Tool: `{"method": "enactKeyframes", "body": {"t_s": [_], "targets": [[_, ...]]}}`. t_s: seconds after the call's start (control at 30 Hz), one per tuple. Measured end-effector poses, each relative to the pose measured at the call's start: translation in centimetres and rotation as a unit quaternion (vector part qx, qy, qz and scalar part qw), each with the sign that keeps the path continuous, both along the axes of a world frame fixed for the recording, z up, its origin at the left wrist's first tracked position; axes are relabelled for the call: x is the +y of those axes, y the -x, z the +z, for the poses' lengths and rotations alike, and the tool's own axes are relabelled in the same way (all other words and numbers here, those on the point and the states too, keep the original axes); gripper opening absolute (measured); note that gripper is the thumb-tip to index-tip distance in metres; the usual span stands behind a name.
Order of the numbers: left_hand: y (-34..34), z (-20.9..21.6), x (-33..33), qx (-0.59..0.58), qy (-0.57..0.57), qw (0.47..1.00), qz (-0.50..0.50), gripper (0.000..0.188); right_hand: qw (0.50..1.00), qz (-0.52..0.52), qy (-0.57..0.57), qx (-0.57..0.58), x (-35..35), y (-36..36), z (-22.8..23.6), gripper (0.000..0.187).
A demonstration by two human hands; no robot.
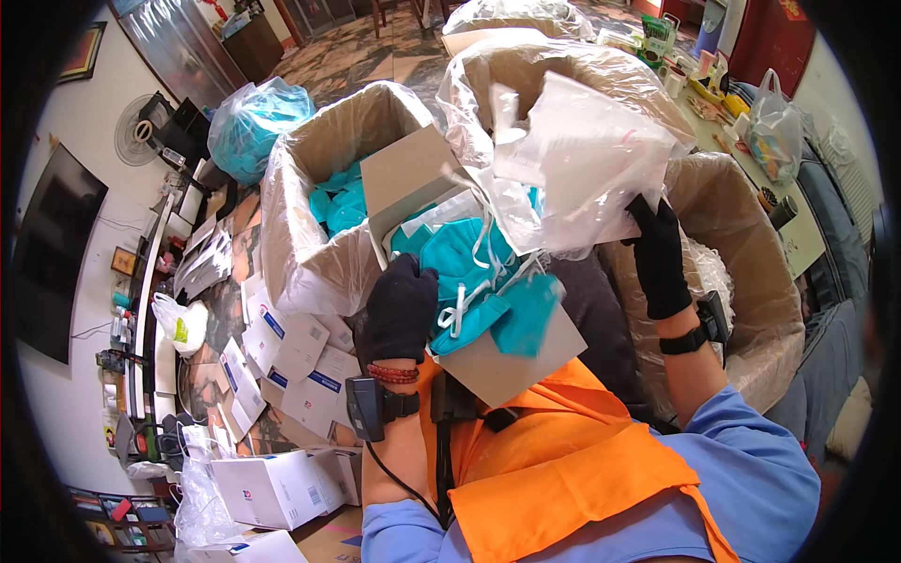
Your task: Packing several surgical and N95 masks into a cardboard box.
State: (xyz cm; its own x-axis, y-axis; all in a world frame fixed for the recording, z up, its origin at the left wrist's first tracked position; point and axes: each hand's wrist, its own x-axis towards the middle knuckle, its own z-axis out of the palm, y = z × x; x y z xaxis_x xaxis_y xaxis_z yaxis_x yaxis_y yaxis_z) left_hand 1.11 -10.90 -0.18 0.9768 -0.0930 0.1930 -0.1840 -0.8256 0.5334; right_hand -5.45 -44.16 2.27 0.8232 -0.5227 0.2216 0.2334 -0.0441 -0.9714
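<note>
My right hand (659,258), in a black glove, grips crumpled translucent plastic bags (601,159) and holds them up over an open carton. My left hand (402,305), gloved as well, is closed at the left side of an open cardboard box (408,178) by my lap. Its fingertips are partly hidden against the box's edge and contents. Teal face masks (465,253) with white straps fill this box, and some spill toward its near flap (511,361). One mask (527,319) at the near side is blurred.
A plastic-lined carton (282,220) holding teal masks stands left, another lined carton (469,84) stands ahead, and one with white material (784,310) is at right. White boxes (314,394) are strewn on the left floor. A teal-filled bag (253,127) sits at the far left.
</note>
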Motion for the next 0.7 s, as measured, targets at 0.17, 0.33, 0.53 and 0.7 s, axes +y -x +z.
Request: {"method": "enactKeyframes", "body": {"t_s": [0.17,0.33,0.53,0.7], "targets": [[-0.4,0.9,-0.3,-0.128,0.159,0.979,-0.021,0.044,0.969,0.041,0.228,-0.085,-3.0,-0.8,-3.5,0.026],[-0.7,3.0,-1.9,0.023,0.265,0.947,-0.182,0.069,0.952,0.113,0.278,-0.052,-3.2,-2.8,-7.3,0.036],[-0.2,1.2,-6.2,-0.143,0.061,0.941,-0.299,0.059,0.948,0.15,0.281,-0.027,0.0,-3.2,-9.0,0.045],[-1.5,-2.0,-7.9,-0.189,0.031,0.951,-0.244,0.039,0.955,0.135,0.262,-0.04,0.3,-3.1,-8.5,0.037]]}}
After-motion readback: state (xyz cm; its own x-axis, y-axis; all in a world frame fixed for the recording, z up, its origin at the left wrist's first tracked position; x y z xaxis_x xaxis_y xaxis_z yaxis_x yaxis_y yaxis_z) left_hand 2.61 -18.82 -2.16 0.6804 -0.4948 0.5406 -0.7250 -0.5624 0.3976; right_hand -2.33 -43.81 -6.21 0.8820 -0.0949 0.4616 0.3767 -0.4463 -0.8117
